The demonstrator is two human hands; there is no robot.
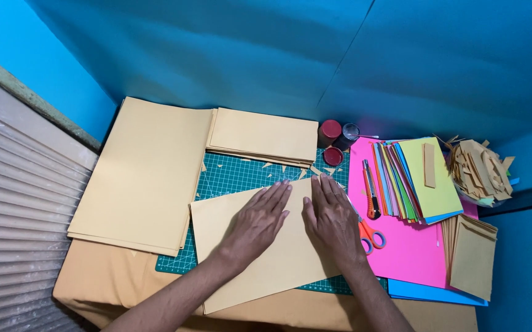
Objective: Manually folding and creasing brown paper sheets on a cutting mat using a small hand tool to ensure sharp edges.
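While it lies tilted across the green cutting mat (235, 175) at the middle of the bench, the tan paper sheet (260, 252) is pressed flat by both hands. Left hand (257, 221) and right hand (333, 221) rest side by side, each grip wide, fingers straight, holding nothing. Orange scissors (370, 235) lie just beside the right hand on pink paper (407, 249).

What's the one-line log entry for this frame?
left hand: flat on tan sheet | right hand: flat on same sheet | sheet on green cutting mat | scissors right
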